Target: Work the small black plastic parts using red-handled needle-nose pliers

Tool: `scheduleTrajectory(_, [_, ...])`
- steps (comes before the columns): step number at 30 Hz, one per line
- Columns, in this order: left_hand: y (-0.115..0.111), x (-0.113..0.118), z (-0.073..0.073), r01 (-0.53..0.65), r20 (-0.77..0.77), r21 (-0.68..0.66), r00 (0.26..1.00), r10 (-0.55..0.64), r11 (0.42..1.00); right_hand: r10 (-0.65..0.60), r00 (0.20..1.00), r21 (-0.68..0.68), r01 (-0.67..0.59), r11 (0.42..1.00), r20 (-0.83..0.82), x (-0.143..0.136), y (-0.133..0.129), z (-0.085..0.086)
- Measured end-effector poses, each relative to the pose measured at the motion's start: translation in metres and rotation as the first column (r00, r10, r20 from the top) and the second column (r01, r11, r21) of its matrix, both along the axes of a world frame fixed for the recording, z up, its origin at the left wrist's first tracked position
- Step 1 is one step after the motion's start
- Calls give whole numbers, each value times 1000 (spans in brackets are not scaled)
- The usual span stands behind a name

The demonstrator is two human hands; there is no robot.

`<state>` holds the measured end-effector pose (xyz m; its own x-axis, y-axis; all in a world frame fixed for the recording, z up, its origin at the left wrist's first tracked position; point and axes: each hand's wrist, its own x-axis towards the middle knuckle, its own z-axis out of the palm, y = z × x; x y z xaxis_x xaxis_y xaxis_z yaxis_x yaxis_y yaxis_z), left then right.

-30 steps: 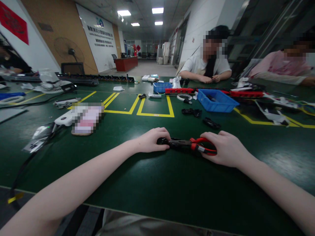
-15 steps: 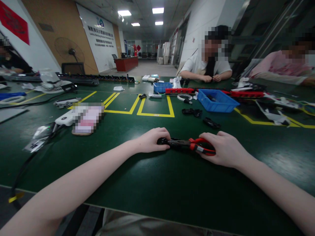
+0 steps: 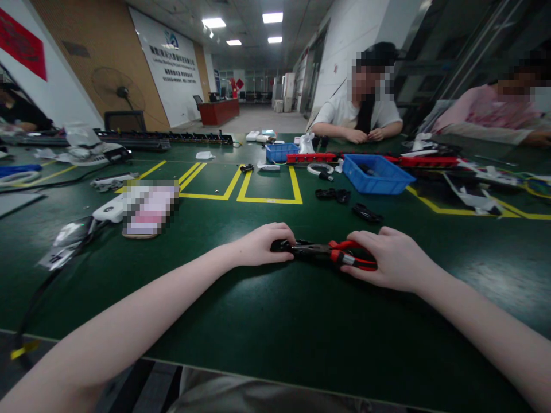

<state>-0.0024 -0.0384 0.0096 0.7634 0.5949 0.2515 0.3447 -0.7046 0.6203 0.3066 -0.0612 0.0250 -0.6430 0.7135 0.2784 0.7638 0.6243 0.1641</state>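
My right hand (image 3: pixel 390 261) is closed around the red handles of a pair of long-nose pliers (image 3: pixel 340 254), whose dark jaws point left. My left hand (image 3: pixel 270 245) grips a small black bundle, seemingly a coiled cable (image 3: pixel 282 246), between thumb and fingers. The tips of the pliers meet this bundle just right of my left fingertips; exactly what the jaws hold is too dark to make out. Beyond my hands, two similar black cable bundles, a nearer one (image 3: pixel 367 213) and a farther one (image 3: pixel 333 195), lie on the green table (image 3: pixel 275 321).
Blue bins, one large (image 3: pixel 379 182) and one small (image 3: pixel 282 152), stand farther back beside a red strip (image 3: pixel 312 158). A phone (image 3: pixel 150 212) and a white device with a cable (image 3: pixel 112 207) lie to the left. A person (image 3: pixel 359 117) sits across the table.
The view has shifted slightly. Both hands keep their grips, and the pliers stay at the black bundle with barely any movement.
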Motion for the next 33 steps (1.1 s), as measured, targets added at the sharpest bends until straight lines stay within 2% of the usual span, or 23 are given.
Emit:
scheduleTrajectory(7, [-1, -3, 7, 49, -25, -57, 998, -50, 997, -8, 1000, -33, 9, 999, 30, 3, -1, 1])
scheduleTrajectory(16, [2, -3, 4, 72, -29, 9, 997, -71, 997, -26, 999, -51, 27, 998, 27, 0, 0, 0])
scheduleTrajectory(24, [1, -2, 3, 61, -29, 32, 998, -60, 998, -12, 999, -9, 12, 1000, 42, 4, 0, 4])
scheduleTrajectory(33, [0, -1, 0, 20, -2, 18, 1000, -20, 1000, 23, 998, 4, -24, 1000, 50, 2, -1, 0])
